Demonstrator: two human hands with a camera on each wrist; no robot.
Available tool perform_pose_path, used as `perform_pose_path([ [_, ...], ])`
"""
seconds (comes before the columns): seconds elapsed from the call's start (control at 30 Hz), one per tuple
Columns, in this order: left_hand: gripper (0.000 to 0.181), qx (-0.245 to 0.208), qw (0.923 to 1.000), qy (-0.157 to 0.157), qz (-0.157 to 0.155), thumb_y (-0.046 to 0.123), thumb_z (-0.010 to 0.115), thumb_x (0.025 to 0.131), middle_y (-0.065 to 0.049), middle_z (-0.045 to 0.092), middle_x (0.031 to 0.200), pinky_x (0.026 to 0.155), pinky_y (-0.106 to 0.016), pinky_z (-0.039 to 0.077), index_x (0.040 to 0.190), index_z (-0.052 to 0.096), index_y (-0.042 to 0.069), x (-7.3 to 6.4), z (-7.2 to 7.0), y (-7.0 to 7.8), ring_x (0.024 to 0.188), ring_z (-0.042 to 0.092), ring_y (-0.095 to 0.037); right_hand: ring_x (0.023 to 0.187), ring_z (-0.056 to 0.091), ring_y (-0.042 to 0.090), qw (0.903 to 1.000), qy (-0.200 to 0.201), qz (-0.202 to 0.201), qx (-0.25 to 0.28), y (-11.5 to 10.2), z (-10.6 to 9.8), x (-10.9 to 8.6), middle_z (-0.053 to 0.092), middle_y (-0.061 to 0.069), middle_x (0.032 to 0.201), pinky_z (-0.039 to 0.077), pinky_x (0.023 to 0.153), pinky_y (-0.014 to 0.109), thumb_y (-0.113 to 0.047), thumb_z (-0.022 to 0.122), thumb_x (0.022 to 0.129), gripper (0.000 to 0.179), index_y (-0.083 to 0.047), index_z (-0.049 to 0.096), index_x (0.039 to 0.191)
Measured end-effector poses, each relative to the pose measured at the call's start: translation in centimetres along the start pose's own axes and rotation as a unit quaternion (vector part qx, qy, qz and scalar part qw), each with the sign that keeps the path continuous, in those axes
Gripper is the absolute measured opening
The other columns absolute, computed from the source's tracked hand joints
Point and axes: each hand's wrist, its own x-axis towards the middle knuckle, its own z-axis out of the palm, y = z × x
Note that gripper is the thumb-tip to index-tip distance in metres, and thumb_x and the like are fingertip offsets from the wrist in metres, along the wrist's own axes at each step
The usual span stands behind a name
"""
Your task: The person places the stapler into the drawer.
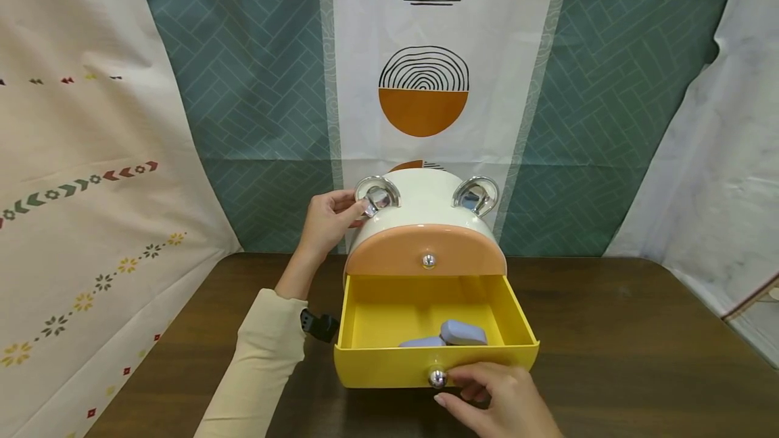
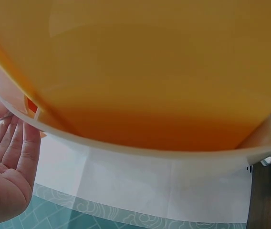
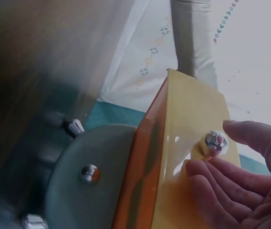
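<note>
A small drawer box (image 1: 426, 198) with a white rounded top, a peach upper front and silver ears stands on the table. Its yellow drawer (image 1: 395, 367) is pulled out, with two lavender rounded pieces (image 1: 464, 333) inside near the front. At the left silver ear (image 1: 379, 193), my left hand (image 1: 328, 222) pinches with the thumb in front and fingers behind. My right hand (image 1: 502, 394) is at the drawer's silver knob (image 1: 437, 378); thumb and fingers lie spread on either side of it. In the right wrist view a gap shows between the thumb and the knob (image 3: 216, 143).
The dark wooden table (image 1: 615, 330) extends on both sides of the box. Behind it hangs a green and white patterned cloth (image 1: 255, 86). Pale cloths hang at the left and right. A second silver knob (image 1: 429, 261) sits on the peach upper front.
</note>
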Motion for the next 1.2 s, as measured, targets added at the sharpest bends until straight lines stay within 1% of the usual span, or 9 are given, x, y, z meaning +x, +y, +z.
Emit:
perform_pose_path([
  [0.1,0.028,0.000,1.0000,0.001,0.002,0.008,0.062,0.085,-0.025,0.064,0.098,0.065,-0.027,0.056,0.108,0.062,-0.009,0.0,0.0,0.0,0.075,0.066,-0.016,0.056,0.049,-0.007,0.9965,0.034,-0.026,-0.071,-0.2,0.4,0.2,0.062,-0.010,0.066,0.040,0.048,0.005,-0.035,0.076,0.072,0.021,-0.017,0.065,0.075],
  [0.2,0.028,-0.001,1.0000,0.002,0.003,0.008,0.062,0.085,-0.025,0.064,0.098,0.065,-0.027,0.056,0.107,0.062,-0.009,0.0,0.0,0.0,0.076,0.066,-0.016,0.053,0.044,-0.008,0.9877,0.061,-0.044,-0.138,-0.4,0.8,0.3,0.058,-0.014,0.062,0.037,0.046,0.005,-0.048,0.066,0.077,0.031,-0.019,0.062,0.070],
  [0.27,0.028,0.000,1.0000,0.003,0.004,0.008,0.062,0.085,-0.025,0.064,0.098,0.065,-0.026,0.056,0.107,0.062,-0.009,0.0,0.1,0.0,0.075,0.065,-0.016,0.051,0.043,-0.007,0.9813,0.072,-0.050,-0.171,-0.6,1.0,0.5,0.055,-0.014,0.059,0.036,0.045,0.006,-0.053,0.059,0.080,0.037,-0.019,0.059,0.067],
  [0.37,0.028,-0.003,1.0000,0.002,0.003,0.008,0.062,0.085,-0.025,0.064,0.098,0.065,-0.026,0.056,0.107,0.062,-0.009,0.0,0.1,-0.1,0.074,0.065,-0.014,0.048,0.044,-0.005,0.9727,0.098,-0.065,-0.200,-0.7,1.3,0.7,0.053,-0.014,0.056,0.037,0.043,0.008,-0.057,0.047,0.085,0.046,-0.018,0.056,0.062],
  [0.53,0.027,-0.008,1.0000,-0.001,0.005,0.008,0.062,0.085,-0.025,0.064,0.097,0.065,-0.027,0.056,0.107,0.062,-0.009,0.1,0.1,-0.1,0.072,0.065,-0.012,0.045,0.044,-0.002,0.9686,0.113,-0.073,-0.209,-0.8,1.6,0.8,0.052,-0.013,0.054,0.036,0.042,0.008,-0.055,0.043,0.088,0.048,-0.017,0.054,0.060],
  [0.7,0.027,-0.010,0.9999,-0.003,0.005,0.007,0.061,0.085,-0.026,0.064,0.098,0.065,-0.027,0.056,0.107,0.062,-0.009,0.1,0.0,0.0,0.073,0.065,-0.011,0.044,0.038,-0.005,0.9706,0.108,-0.071,-0.203,-0.8,1.8,0.9,0.050,-0.013,0.053,0.032,0.040,0.005,-0.053,0.042,0.088,0.047,-0.018,0.052,0.058],
  [0.93,0.026,0.008,0.9999,-0.007,0.007,0.008,0.061,0.086,-0.025,0.064,0.097,0.066,-0.029,0.056,0.105,0.062,-0.009,0.0,-0.1,0.2,0.077,0.066,-0.022,0.044,0.034,-0.004,0.9656,0.126,-0.112,-0.198,-0.1,2.3,1.4,0.045,-0.011,0.051,0.027,0.040,0.003,-0.047,0.044,0.090,0.045,-0.016,0.050,0.058],
  [1.07,0.025,0.014,0.9998,-0.010,0.011,0.007,0.061,0.086,-0.024,0.064,0.096,0.066,-0.029,0.056,0.105,0.062,-0.009,-0.1,-0.1,0.2,0.080,0.065,-0.027,0.044,0.034,-0.004,0.9646,0.130,-0.116,-0.198,0.5,2.5,1.9,0.044,-0.011,0.050,0.027,0.039,0.003,-0.045,0.044,0.090,0.044,-0.016,0.049,0.057],
  [1.2,0.025,0.015,0.9997,-0.010,0.013,0.006,0.061,0.085,-0.025,0.064,0.096,0.066,-0.029,0.056,0.105,0.062,-0.009,-0.1,-0.1,0.3,0.081,0.065,-0.027,0.045,0.033,-0.006,0.9646,0.135,-0.109,-0.198,0.9,2.8,2.5,0.042,-0.012,0.049,0.026,0.040,0.003,-0.043,0.043,0.089,0.042,-0.017,0.048,0.057],
])
